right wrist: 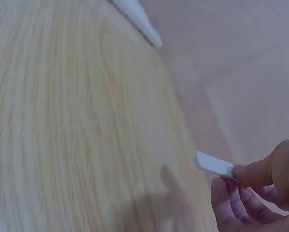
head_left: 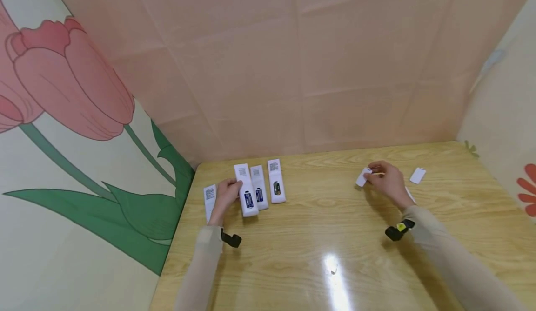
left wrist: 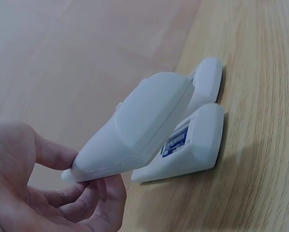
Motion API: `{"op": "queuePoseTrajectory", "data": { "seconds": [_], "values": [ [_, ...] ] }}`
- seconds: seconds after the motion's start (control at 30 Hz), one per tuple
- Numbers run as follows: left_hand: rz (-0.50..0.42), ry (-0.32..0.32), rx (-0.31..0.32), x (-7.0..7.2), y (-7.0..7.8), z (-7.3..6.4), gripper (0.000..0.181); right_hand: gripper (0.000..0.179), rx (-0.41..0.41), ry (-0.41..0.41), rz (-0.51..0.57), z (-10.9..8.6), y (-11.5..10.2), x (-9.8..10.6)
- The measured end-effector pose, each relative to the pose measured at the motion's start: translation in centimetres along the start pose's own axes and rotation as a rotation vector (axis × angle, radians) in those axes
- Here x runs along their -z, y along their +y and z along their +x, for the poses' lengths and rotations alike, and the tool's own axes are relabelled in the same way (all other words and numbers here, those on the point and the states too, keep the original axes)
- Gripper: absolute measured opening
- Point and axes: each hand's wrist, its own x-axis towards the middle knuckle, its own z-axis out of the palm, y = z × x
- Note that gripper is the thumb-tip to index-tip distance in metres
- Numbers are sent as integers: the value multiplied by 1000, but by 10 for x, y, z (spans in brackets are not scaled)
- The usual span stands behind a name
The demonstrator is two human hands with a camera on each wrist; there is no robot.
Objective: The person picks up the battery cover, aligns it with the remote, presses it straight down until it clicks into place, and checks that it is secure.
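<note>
My left hand (head_left: pixel 226 195) grips a white remote control (head_left: pixel 244 179) by its narrow end, raised off the table. Its back is turned up, and the uncovered battery compartment shows dark blue batteries. In the left wrist view, thumb and fingers pinch the remote (left wrist: pixel 139 121) from opposite sides. Far to the right, my right hand (head_left: pixel 388 184) pinches a small white battery cover (head_left: pixel 362 178) between thumb and fingers. The right wrist view shows this cover (right wrist: pixel 214 165) nearly edge-on, above the table.
Beside the held remote lie a second remote (head_left: pixel 263 201) and a third one (head_left: pixel 274 171), batteries showing. Another remote (head_left: pixel 210 194) lies left, partly behind my left hand. A battery cover (head_left: pixel 418 175) lies at right; another white piece (head_left: pixel 411 195) is half hidden by my right wrist. A curtain hangs behind the wooden table (head_left: pixel 301 255).
</note>
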Motion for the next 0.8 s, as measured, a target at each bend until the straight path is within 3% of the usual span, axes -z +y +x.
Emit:
{"op": "queuePoseTrajectory", "data": {
  "seconds": [0.1,0.23,0.8],
  "values": [
    [-1,-6,-9,-4,1,-2,51,38,-66,-34,108,-1,-9,-2],
    [-35,-20,-15,-9,3,-4,48,39,-79,-60,210,-4,-18,-4],
    [-151,-84,-22,-38,15,-12,46,40,-103,-122,280,-15,-52,-2]
  ]
}}
